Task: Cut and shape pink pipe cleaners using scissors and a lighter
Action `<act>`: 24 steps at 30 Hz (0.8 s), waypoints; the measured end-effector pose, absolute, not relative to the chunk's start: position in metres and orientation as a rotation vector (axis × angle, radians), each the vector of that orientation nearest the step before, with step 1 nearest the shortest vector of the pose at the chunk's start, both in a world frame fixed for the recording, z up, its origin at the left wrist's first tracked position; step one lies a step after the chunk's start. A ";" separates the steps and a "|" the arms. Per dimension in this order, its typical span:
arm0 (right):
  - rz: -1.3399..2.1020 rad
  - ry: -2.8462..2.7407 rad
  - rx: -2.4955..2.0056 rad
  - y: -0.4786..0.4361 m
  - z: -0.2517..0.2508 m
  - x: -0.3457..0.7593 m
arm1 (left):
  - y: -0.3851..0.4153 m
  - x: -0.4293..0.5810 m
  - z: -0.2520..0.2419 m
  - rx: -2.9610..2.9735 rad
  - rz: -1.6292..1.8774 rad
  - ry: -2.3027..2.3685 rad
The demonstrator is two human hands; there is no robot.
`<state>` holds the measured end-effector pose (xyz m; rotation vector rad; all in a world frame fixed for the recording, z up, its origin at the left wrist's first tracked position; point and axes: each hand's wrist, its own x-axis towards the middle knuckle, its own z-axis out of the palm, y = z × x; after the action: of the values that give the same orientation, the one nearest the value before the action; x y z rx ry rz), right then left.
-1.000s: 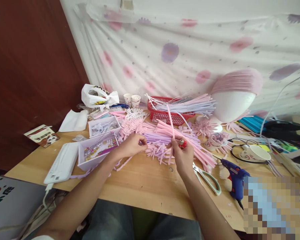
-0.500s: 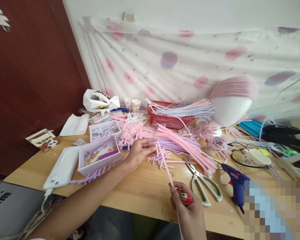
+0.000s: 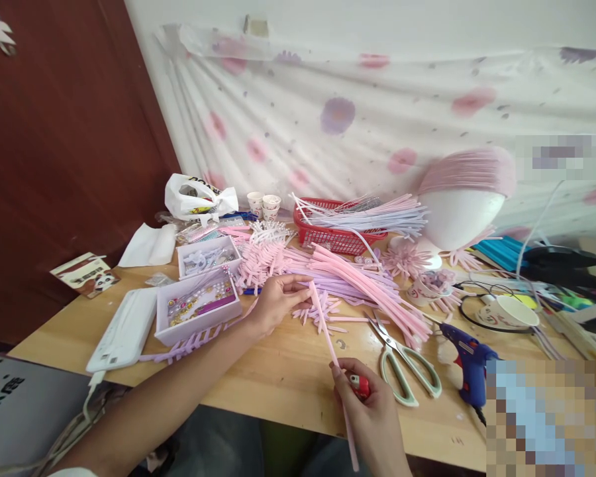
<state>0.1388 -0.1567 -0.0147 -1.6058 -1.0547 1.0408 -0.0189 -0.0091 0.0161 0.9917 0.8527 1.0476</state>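
Note:
A pale pink pipe cleaner [image 3: 326,330] runs at a slant between my two hands over the front of the table. My left hand [image 3: 272,306] pinches its upper end between thumb and fingers. Lower down, the thumb and forefinger of my right hand [image 3: 372,417] grip the same stem, and its loose tail hangs below them. Tucked in the right palm is a small red object with a metal top, like a lighter [image 3: 360,385]. Behind the left hand lie bundles of pink pipe cleaners [image 3: 367,285] and purple pipe cleaners [image 3: 345,286]. Scissors [image 3: 397,358] lie partly spread just right of the stem.
Left stand a white box of beads [image 3: 163,324] and a white power bank [image 3: 122,331]. A red basket [image 3: 330,238] holds more stems at the back, beside a white head form [image 3: 461,215]. To the right are a blue glue gun [image 3: 469,361] and a paper cup [image 3: 514,313].
My right hand has shifted slightly left along with the pipe cleaner, whose loose tail now shows more fully below it. The left hand keeps its pinch, almost in place.

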 end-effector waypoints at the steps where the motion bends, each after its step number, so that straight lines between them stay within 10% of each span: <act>1: 1.055 -1.070 -1.611 -0.154 -0.015 0.140 | -0.009 -0.018 0.016 0.990 1.042 0.856; 24: 0.891 -1.176 -1.496 -0.100 0.000 0.126 | -0.017 -0.011 0.009 1.099 1.009 0.837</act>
<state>0.1260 -0.0998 0.0003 -1.4959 -1.1755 0.8914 -0.0115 -0.0173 0.0088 1.0991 0.8373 1.0093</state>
